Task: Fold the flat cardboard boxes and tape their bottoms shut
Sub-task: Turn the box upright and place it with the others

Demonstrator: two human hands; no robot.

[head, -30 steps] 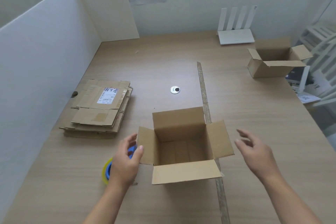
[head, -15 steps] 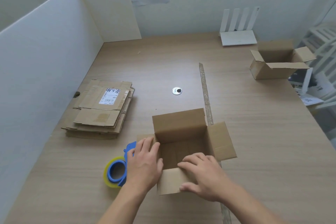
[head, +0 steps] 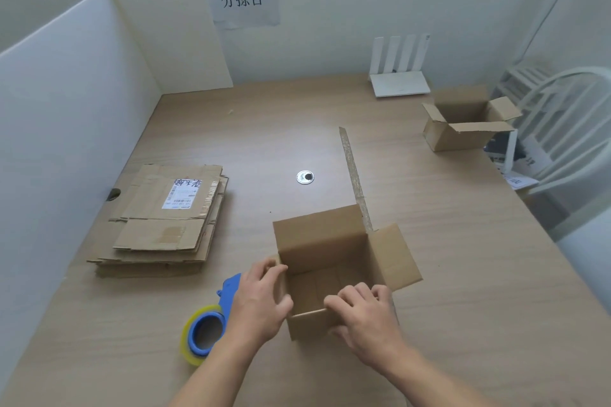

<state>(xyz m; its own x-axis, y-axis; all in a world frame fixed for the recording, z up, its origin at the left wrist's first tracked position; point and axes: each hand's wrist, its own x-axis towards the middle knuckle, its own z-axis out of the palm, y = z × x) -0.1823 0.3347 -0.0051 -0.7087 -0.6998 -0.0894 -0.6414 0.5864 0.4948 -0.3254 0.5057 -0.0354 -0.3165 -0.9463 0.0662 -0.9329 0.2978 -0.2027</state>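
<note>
The small brown cardboard box (head: pixel 317 235) stands mouth-up at the lower centre of the frame on the pale wooden table (head: pixel 463 274), its far flap upright and its right flap splayed outward. It looks empty and light. The walls seem stiff, yet it could skew or slide under a push, and the loose flaps probably bend easily at their creases. The safest hold, I judge, is on 2 opposite walls near the corners, not on a flap alone. The left hand (head: pixel 261 301) curls its fingers round the box's left rim and the flap there. The right hand (head: pixel 363 314) grips the near rim, fingers hooked over it. Just beside the left hand lies the blue tape dispenser with its yellowish roll (head: pixel 203 334). The stack of flattened brown cardboard boxes (head: pixel 165 225) lies at the middle left, well apart from the second opened cardboard box (head: pixel 463 132) at the upper right.
</note>
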